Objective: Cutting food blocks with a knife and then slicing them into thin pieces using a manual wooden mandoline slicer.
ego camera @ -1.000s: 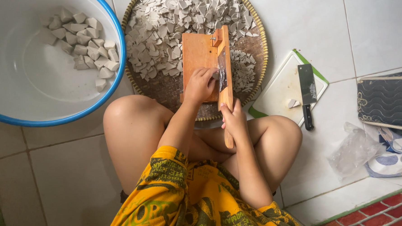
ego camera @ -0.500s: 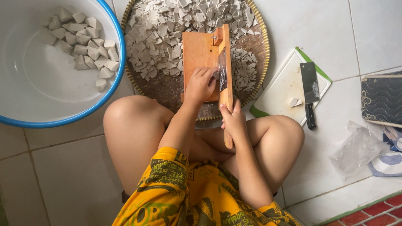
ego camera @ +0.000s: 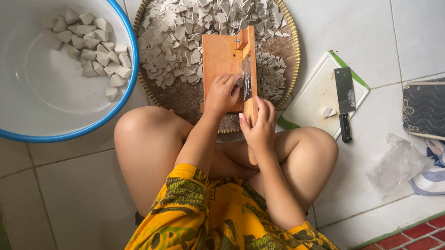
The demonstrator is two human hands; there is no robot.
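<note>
Little changed since before, left hand [ego camera: 222,92] fingers curled, pressing a pale piece [ego camera: 240,81] on the wooden slicer board [ego camera: 223,57], right hand [ego camera: 259,122] gripping its handle, woven tray [ego camera: 286,62] of slices beneath, cleaver [ego camera: 345,100] well apart.

Home floor workspace: white tiled floor [ego camera: 60,197], woven tray [ego camera: 285,62], cleaver [ego camera: 345,97].

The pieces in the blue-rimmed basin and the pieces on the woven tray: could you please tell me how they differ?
The basin pieces are thick chunks; the tray pieces are thin, flat slices. The chunks are few, clustered at one side of the basin; the slices are many, spread over the woven tray. Both are pale grey-white.
</note>
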